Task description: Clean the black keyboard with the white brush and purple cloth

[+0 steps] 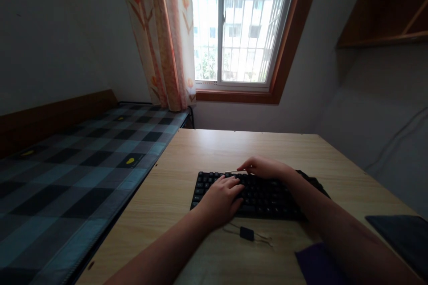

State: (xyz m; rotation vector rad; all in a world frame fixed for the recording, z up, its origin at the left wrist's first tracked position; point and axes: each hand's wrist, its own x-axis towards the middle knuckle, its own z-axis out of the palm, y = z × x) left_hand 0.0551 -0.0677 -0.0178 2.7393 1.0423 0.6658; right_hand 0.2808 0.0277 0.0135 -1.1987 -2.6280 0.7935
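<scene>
Black kbd (256, 192) flat on wooden table (172, 191) — L hand (223, 195) on its left keys, fingers slightly spread; R hand (264, 168) at far edge, can't tell if pinching — best w/ steady L hold, light R touch.

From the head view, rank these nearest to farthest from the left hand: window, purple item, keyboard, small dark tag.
1. Keyboard: directly under the left hand.
2. Small dark tag: just on the keyboard's near side.
3. Purple item: farther right, at the picture's bottom edge.
4. Window: beyond the table's far edge.
</scene>
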